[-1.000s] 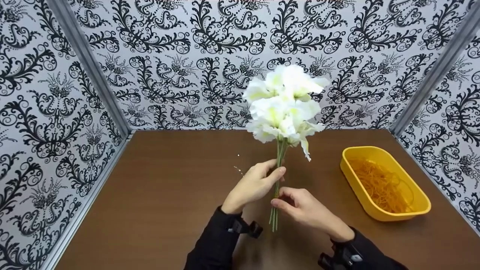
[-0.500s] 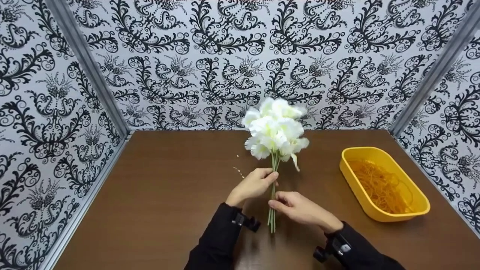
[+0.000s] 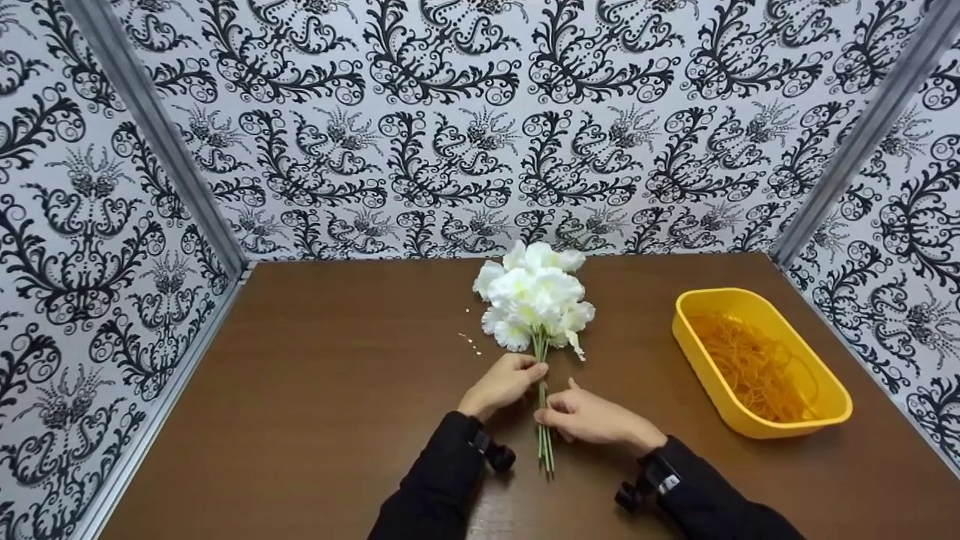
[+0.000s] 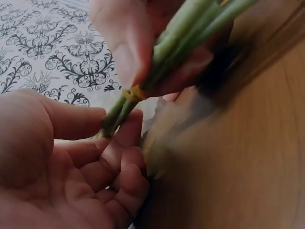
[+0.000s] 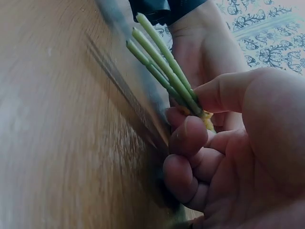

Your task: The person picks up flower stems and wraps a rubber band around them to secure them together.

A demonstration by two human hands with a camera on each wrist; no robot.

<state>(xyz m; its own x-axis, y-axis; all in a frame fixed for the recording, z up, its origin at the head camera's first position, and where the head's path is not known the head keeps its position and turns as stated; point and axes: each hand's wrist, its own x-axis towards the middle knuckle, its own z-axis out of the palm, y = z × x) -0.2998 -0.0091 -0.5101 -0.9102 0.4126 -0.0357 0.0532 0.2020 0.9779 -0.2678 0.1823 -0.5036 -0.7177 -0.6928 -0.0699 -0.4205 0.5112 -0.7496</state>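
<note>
**White flower bunch held low over the table, both hands on the stems**

The white flower bunch [image 3: 534, 296] sits at the centre of the head view, its blooms toward the back wall and its green stems [image 3: 544, 435] running down toward you. Your left hand [image 3: 502, 382] closes its fingers round the stems just under the blooms, which keeps the heads gathered. Your right hand [image 3: 592, 416] pinches the stems slightly lower, thumb and forefinger closed on them.

In the left wrist view, a yellow rubber band [image 4: 132, 93] wraps the stems, and your right hand's fingers [image 4: 121, 52] sit right at it. That grip reads as holding the band in place while the stems stay bundled. The right wrist view shows the cut stem ends [image 5: 143, 36] fanning free past your thumb [image 5: 221, 93], with a trace of the band at the pinch. I can't tell whether the bunch lies on the wooden table [image 3: 337, 420] or hangs just above it.

The yellow tub [image 3: 757, 364] stands at the right of the frame, well apart from your hands, with a tangle of orange rubber bands [image 3: 754, 367] inside, on your right hand's side. A few small pale specks [image 3: 471, 341] lie on the table just left of the blooms.
</note>
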